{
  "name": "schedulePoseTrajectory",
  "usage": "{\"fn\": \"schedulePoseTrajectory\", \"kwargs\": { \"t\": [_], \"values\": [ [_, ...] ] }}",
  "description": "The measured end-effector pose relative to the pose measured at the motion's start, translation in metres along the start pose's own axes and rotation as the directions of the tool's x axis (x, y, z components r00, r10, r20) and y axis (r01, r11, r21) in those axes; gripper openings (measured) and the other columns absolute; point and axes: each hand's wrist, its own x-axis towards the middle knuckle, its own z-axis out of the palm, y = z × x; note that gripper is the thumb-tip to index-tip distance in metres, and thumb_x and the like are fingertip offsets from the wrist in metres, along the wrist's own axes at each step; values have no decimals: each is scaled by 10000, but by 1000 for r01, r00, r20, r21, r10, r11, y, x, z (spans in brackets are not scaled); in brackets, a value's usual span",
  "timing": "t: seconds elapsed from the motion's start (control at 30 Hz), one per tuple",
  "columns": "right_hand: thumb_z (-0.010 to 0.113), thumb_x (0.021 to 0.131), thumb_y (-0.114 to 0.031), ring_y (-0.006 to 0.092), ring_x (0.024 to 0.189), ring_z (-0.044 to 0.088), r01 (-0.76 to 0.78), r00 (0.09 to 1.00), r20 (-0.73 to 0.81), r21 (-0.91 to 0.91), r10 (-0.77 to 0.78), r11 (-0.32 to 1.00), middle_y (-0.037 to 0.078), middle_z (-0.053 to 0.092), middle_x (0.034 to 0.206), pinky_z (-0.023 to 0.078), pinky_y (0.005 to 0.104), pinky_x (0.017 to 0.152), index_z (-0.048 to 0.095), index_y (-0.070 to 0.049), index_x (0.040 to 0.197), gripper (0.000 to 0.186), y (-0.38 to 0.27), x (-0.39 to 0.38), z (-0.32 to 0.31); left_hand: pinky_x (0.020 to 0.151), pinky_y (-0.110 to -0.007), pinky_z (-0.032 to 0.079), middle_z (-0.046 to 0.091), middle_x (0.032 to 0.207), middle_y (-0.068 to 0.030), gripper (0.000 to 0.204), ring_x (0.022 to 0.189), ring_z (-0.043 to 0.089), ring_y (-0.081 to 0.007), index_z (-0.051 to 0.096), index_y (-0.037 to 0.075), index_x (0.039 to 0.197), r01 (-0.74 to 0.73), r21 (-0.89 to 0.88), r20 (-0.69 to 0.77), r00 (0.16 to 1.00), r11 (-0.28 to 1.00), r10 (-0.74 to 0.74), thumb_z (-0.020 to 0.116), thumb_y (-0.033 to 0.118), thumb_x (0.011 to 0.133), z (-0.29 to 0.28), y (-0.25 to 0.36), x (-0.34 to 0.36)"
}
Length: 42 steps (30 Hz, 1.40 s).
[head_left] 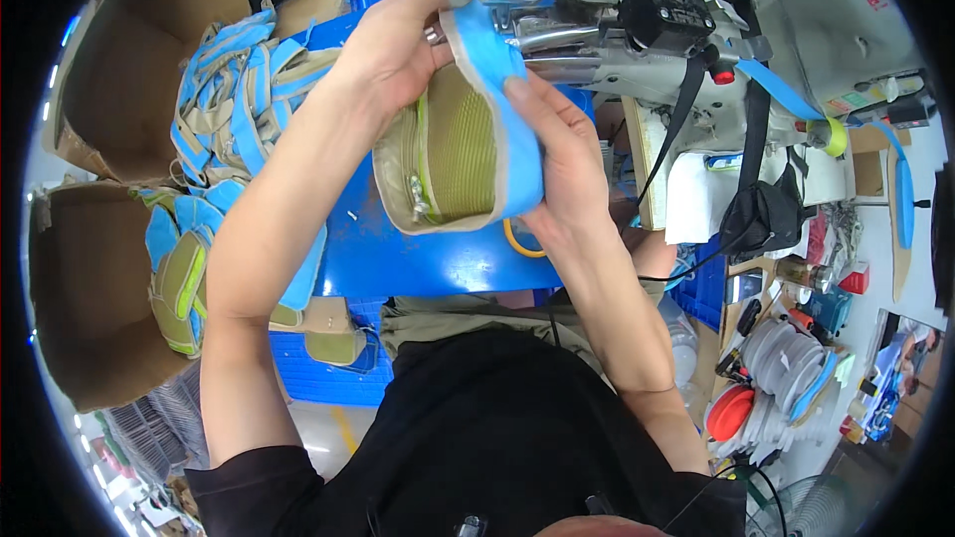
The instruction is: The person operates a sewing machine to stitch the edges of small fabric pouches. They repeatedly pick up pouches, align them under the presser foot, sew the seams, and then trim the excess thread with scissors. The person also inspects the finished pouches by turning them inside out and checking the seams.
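Both hands held a khaki mesh pouch [453,154] with blue trim at the sewing machine [637,30], above the blue tabletop [398,259]; left grip [393,55] and right grip [567,164] closed on it.

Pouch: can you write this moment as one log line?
left hand: holds pouch | right hand: holds blue trim | at sewing machine

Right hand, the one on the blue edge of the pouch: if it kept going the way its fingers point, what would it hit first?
Probably the sewing machine just beyond the right hand; depth is unclear.
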Motion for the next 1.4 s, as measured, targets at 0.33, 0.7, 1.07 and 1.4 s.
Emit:
{"fn": "schedulePoseTrajectory", "kwargs": {
  "t": [0.33, 0.7, 1.07, 1.4],
  "values": [
    [685, 986, -121, 154, 953, 715, 29, 1000, 1, 14, -29, 999, 125, 736, 1115, 579, 295, 841, 654, 59, 1249, 320, 5, -6, -1, 832, -378, 607, 694, 1099, -127, 226, 972, 694, -195, 630, -43, 1158, -82, 22, 10, 997, 996, 82, 610, 101, 985, -1, -7, 2],
    [693, 976, -151, 129, 1018, 667, 58, 997, -32, -202, -65, 978, 53, 733, 1109, 503, 313, 920, 692, -32, 1203, 256, -2, -7, -2, 815, -337, 623, 668, 1072, -113, 246, 951, 696, -221, 594, -42, 1182, 58, -95, 4, 998, 994, -58, 638, 99, 985, -74, -19, 118],
    [708, 962, -160, 110, 1147, 613, 436, 347, 295, -891, -890, -126, 71, 678, 1289, 462, 277, 911, 644, 0, 1318, 395, -281, -78, -24, 793, -351, 520, 662, 1031, -78, 397, 906, 638, -191, 623, 53, 1119, 80, -102, 256, 965, 992, -52, 681, 409, 954, -29, -9, -36],
    [698, 958, -365, 199, 1039, 657, -145, 619, -150, -987, -771, 76, 113, 718, 1110, 461, 311, 1006, 670, 27, 1258, 495, -620, 15, -102, 655, -269, 482, 638, 837, 10, 313, 718, 580, -79, 641, 51, 977, -135, 177, 164, 981, 975, 106, 742, 345, 936, -6, -25, -47]
  ]
}}
